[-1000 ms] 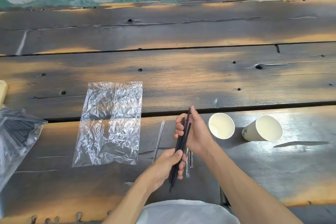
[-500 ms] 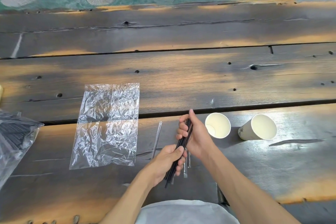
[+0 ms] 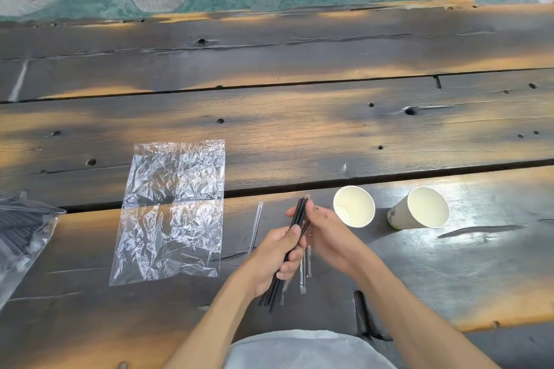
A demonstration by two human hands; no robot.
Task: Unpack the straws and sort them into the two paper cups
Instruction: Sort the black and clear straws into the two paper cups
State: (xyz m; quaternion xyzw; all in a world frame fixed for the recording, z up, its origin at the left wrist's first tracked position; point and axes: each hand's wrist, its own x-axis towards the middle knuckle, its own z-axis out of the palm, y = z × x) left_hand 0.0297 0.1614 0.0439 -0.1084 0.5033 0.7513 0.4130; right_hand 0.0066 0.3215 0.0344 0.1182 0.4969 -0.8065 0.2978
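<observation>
Fingers (image 3: pixel 292 252) of left hand (image 3: pixel 277 255) clamped around black straws (image 3: pixel 296 217); right hand (image 3: pixel 325 229) pinches their upper ends, near bench (image 3: pixel 299 135) front edge, beside two paper cups (image 3: pixel 353 207).

- Black straws (image 3: pixel 296 219): a thin bundle, tilted, gripped in both hands.
- Near paper cup (image 3: pixel 354 210): white, empty, just beside the hands.
- Far paper cup (image 3: pixel 419 212): empty, further right.

Bare forearms, no sleeves; white garment (image 3: pixel 302 349) at torso.
</observation>
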